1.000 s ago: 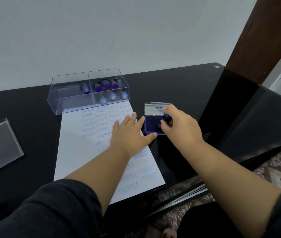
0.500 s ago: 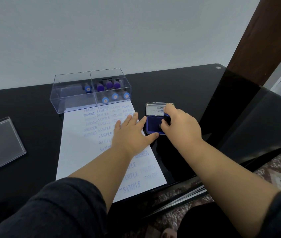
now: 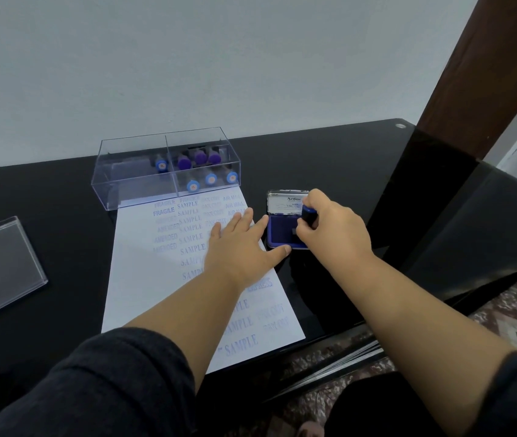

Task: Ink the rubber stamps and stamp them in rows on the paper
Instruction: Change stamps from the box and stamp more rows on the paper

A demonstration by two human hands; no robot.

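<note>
Paper [image 3: 143, 279] lies flat on the black table [image 3: 45, 200], its columns of blue FRAGILE, AMENDED and SAMPLE prints unchanged over the last second. Left hand [image 3: 238, 247] still presses it, fingers straight. Right hand [image 3: 329, 231] has kept gripping the blue stamp [image 3: 308, 216] on the open ink pad [image 3: 279, 234], so inking likely continues.

Setting, as I read it: home or small office. Black glass desk [image 3: 314, 159], plain wall [image 3: 219, 58], patterned tile floor [image 3: 509, 304].
</note>
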